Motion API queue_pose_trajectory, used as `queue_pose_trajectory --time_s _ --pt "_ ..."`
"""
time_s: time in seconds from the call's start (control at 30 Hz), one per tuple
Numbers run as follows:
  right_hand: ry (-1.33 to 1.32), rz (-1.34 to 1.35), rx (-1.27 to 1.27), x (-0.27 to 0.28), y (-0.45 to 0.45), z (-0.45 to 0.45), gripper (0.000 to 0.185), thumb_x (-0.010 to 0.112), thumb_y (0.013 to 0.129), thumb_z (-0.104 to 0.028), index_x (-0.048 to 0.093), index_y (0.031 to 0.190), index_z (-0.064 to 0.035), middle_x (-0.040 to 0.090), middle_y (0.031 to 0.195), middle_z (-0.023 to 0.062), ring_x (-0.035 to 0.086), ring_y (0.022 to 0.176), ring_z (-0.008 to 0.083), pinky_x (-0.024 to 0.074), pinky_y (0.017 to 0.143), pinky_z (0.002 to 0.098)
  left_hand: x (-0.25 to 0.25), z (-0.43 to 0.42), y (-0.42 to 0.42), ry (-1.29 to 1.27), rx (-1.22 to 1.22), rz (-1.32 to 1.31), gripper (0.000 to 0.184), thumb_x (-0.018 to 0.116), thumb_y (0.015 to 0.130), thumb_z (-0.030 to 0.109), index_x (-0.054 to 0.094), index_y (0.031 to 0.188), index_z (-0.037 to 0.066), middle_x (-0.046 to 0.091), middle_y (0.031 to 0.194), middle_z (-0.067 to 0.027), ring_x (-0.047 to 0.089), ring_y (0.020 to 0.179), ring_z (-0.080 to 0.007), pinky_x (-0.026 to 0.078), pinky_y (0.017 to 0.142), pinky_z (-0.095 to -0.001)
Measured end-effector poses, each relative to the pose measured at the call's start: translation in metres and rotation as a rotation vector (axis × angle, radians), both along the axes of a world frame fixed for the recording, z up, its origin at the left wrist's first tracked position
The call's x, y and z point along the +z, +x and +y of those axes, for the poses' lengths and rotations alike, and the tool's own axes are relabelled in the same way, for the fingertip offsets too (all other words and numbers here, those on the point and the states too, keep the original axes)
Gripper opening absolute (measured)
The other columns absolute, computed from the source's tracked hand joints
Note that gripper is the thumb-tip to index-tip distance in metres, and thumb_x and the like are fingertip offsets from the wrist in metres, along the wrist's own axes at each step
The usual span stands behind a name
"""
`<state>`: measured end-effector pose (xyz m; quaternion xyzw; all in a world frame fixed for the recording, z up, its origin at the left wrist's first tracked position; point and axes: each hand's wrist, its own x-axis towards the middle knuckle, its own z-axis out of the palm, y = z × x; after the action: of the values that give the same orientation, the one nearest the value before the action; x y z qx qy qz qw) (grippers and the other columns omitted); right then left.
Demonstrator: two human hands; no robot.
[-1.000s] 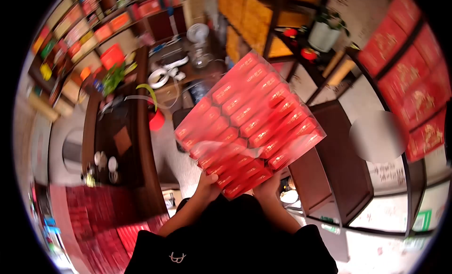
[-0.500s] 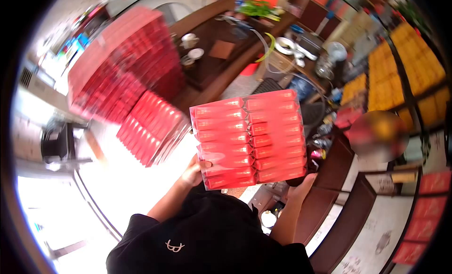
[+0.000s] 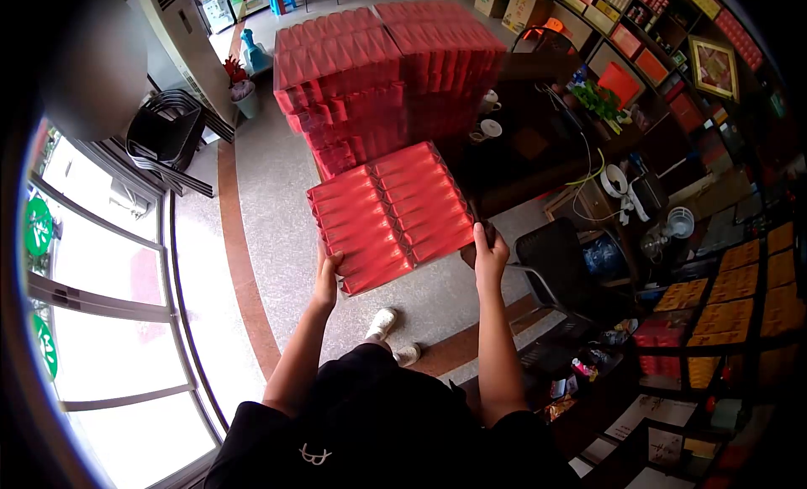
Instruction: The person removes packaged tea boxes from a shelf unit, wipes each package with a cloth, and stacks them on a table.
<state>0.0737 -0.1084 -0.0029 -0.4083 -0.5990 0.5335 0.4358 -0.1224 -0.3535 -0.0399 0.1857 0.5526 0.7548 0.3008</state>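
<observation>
Between my two hands is a flat bundle of red packets (image 3: 391,216), set side by side in two columns under shiny clear wrap. My left hand (image 3: 327,274) grips its near left edge, thumb on top. The right edge is in my right hand (image 3: 491,253), the thumb along the side and the other fingers mostly hidden beneath. Just beyond the bundle rises a tall stack of similar red bundles (image 3: 353,64), its lower front partly covered by the one I hold. Whether the held bundle touches the stack I cannot tell.
A dark wooden table (image 3: 525,174) with white cups (image 3: 487,129) stands right of the stack. A black chair (image 3: 559,266) is near my right arm. Stacked black chairs (image 3: 168,136) stand by the windows at left. Yellow packs (image 3: 727,296) fill the right side.
My view has swung left, bringing the stack to the centre ahead. The bundle stays in both hands, now farther from my body, with my arms stretched toward the stack.
</observation>
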Motion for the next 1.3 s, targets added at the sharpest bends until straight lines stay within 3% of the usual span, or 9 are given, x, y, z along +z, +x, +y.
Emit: queue_pose_trajectory --time_s 0.37,0.57,0.63,0.67,0.77,0.9,1.0,1.13,1.3 --pt "0.224 -0.298 -0.127 -0.029 -0.052 0.021 0.036 0.078 0.082 -0.033 0.073 0.103 -0.0039 0.073 0.088 0.0135 0.07 0.081 0.0222 0.0519 0.076 0.0332 -0.039 0.023 -0.05 -0.025 -0.001 0.15 0.077 0.048 0.092 0.021 0.009 0.156 0.006 0.023 0.158 -0.0112 0.028 0.143 -0.0227 0.023 0.115 -0.0348" --pt "0.069 0.139 -0.34 -0.008 -0.031 0.014 0.03 0.074 0.088 -0.025 0.07 0.1 0.0025 0.071 0.093 0.0057 0.062 0.085 0.0132 0.0485 0.08 0.0287 0.016 0.026 -0.033 -0.282 0.152 -0.119 0.078 0.056 0.089 0.006 0.015 0.155 0.005 0.029 0.155 -0.0125 0.03 0.142 -0.0224 0.026 0.114 -0.0373" --pt "0.025 0.212 -0.372 -0.003 -0.014 0.015 0.03 0.074 0.089 -0.025 0.069 0.101 0.0028 0.07 0.093 0.0036 0.061 0.086 0.012 0.0481 0.079 0.0272 0.052 0.04 -0.018 -0.344 0.547 0.926 0.073 0.058 0.086 0.002 0.026 0.151 0.003 0.044 0.145 -0.0161 0.044 0.132 -0.0265 0.033 0.11 -0.0389" --pt "0.056 0.223 -0.35 0.003 -0.009 0.012 0.03 0.073 0.089 -0.024 0.069 0.101 0.003 0.07 0.092 0.0038 0.061 0.085 0.0118 0.0484 0.079 0.0271 0.077 0.061 0.0 -0.046 0.524 0.93 0.054 0.058 0.086 0.003 0.044 0.138 -0.001 0.058 0.129 -0.0178 0.056 0.119 -0.0303 0.04 0.104 -0.0393" --pt "0.085 -0.193 -0.305 -0.008 0.008 -0.006 0.032 0.075 0.086 -0.028 0.07 0.101 -0.0002 0.072 0.085 0.0102 0.066 0.075 0.0142 0.0514 0.069 0.0296 0.099 0.088 0.062 0.043 -0.383 0.769 0.025 0.058 0.085 0.001 0.064 0.109 -0.004 0.066 0.115 -0.0191 0.061 0.112 -0.0329 0.045 0.099 -0.0398" --pt "0.246 -0.511 -0.321 -0.072 0.015 -0.066 0.022 0.074 0.083 -0.027 0.072 0.096 -0.0091 0.071 0.091 0.0103 0.069 0.08 0.0286 0.0533 0.068 0.0368 0.095 0.118 0.208 0.248 -1.694 0.567 0.031 0.047 0.102 0.021 0.062 0.12 0.0 0.065 0.121 -0.0159 0.059 0.117 -0.0291 0.045 0.101 -0.036" --pt "0.209 -0.747 -0.174 -0.141 0.024 -0.119 0.017 0.07 0.083 -0.025 0.07 0.092 -0.0105 0.069 0.088 0.0091 0.066 0.082 0.0302 0.0521 0.071 0.0408 0.11 0.096 0.305 0.26 -2.558 0.346 0.032 0.045 0.103 0.028 0.061 0.103 0.001 0.064 0.101 -0.0142 0.06 0.096 -0.0272 0.047 0.085 -0.0391" --pt "0.246 -0.507 0.271 -0.127 0.074 -0.15 0.02 0.064 0.08 -0.032 0.068 0.085 -0.0126 0.067 0.081 0.0115 0.066 0.082 0.0324 0.0523 0.069 0.0456 0.096 0.052 0.377 0.483 -2.762 0.212 0.029 0.046 0.103 0.029 0.053 0.09 0.004 0.052 0.082 -0.0075 0.052 0.081 -0.0176 0.044 0.077 -0.034" --pt "0.297 -0.673 -0.04 -0.128 0.172 -0.131 0.012 0.063 0.083 -0.02 0.067 0.093 -0.0161 0.068 0.087 0.0049 0.064 0.085 0.0269 0.0523 0.069 0.0394 0.087 0.042 0.434 0.707 -2.835 0.284 0.028 0.051 0.099 0.029 0.056 0.09 0.003 0.056 0.085 -0.0082 0.053 0.085 -0.0169 0.043 0.075 -0.0339"
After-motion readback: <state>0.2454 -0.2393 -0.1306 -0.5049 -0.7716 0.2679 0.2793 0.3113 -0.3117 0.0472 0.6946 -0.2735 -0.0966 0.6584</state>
